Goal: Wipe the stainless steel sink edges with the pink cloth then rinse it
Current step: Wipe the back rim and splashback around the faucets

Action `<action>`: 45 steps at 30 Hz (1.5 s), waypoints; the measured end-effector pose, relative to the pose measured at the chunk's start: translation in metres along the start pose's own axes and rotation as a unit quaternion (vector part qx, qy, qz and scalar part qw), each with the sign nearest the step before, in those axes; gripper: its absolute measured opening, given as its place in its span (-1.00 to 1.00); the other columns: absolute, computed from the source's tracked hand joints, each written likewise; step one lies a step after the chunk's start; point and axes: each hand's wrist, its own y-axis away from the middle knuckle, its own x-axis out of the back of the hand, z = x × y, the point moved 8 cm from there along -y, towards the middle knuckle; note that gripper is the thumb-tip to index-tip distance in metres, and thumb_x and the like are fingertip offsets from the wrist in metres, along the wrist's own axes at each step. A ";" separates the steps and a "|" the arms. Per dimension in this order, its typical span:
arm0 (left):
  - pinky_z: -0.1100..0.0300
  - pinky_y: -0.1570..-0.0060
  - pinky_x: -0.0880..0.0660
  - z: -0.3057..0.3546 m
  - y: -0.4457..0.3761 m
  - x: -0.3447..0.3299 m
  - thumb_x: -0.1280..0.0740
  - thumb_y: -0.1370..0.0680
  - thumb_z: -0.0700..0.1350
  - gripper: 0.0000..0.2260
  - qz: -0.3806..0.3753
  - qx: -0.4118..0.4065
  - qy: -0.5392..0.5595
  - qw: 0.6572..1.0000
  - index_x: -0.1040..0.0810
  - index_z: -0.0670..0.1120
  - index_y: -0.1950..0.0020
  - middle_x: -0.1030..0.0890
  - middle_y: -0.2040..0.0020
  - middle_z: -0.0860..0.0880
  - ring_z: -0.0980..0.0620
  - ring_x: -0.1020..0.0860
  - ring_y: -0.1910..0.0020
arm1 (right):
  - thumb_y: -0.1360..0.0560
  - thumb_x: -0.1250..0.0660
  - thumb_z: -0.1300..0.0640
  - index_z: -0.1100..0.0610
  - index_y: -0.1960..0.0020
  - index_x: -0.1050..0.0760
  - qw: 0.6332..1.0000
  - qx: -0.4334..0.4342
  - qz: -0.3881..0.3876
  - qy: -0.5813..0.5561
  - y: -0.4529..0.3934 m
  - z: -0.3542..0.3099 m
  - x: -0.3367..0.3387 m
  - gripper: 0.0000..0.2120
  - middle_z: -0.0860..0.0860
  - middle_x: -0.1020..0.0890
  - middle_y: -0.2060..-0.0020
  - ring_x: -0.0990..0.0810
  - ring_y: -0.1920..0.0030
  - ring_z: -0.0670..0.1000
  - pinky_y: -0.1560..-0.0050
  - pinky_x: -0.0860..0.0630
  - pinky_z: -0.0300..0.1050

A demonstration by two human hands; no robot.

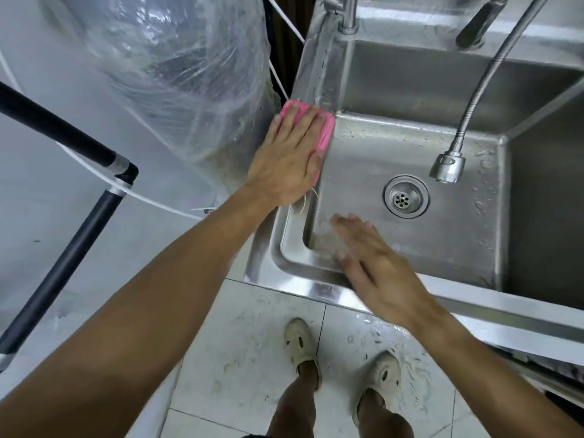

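The stainless steel sink (pixel 295 248) fills the right half of the view, its left rim running from the near corner up to the taps. My left hand (pixel 289 156) lies flat on that left rim and presses the pink cloth (pixel 327 129) under its palm and fingers; only the cloth's edges show. My right hand (pixel 369 257) hovers over the near left corner of the basin, fingers spread, holding nothing; it is blurred. The drain (pixel 406 196) sits in the basin floor.
A flexible hose with a spray head (pixel 447 167) hangs over the basin, and taps (pixel 349 14) stand at the back rim. A clear plastic-wrapped bin (pixel 189 77) stands left of the sink, beside a black tube frame (pixel 79 216). My feet (pixel 341 352) stand on wet white tiles.
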 end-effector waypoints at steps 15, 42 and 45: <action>-0.16 -0.63 -0.03 0.021 0.124 -0.027 0.05 -0.73 0.04 -0.46 0.021 0.087 0.011 0.996 -0.11 -0.16 -0.68 -0.04 -0.70 -0.10 -0.09 0.04 -0.69 | -0.74 0.18 -0.19 -0.02 -0.70 -0.05 0.944 0.202 -0.076 0.249 -0.210 0.005 0.022 -0.42 0.03 -0.06 -0.70 0.08 -0.70 0.06 -0.69 0.11 0.16; -0.17 -0.60 -0.12 0.004 0.016 -0.011 -0.05 -0.71 0.04 -0.44 0.022 0.093 -0.030 0.995 -0.19 -0.20 -0.66 -0.19 -0.66 -0.17 -0.18 -0.15 -0.64 | -0.76 0.13 -0.04 0.08 -0.70 0.04 0.959 0.172 0.018 0.226 -0.281 0.025 0.065 -0.46 0.05 0.06 -0.70 0.22 -0.68 0.03 -0.66 0.31 0.02; -0.17 -0.62 -0.08 0.002 0.014 -0.022 0.05 -0.72 0.07 -0.43 0.013 0.081 -0.044 0.996 -0.15 -0.18 -0.67 -0.07 -0.70 -0.14 -0.13 0.01 -0.69 | -0.76 0.10 -0.01 0.05 -0.70 -0.03 0.934 0.248 -0.077 0.244 -0.287 0.041 0.064 -0.47 0.02 -0.04 -0.70 0.13 -0.70 -0.02 -0.69 0.22 0.03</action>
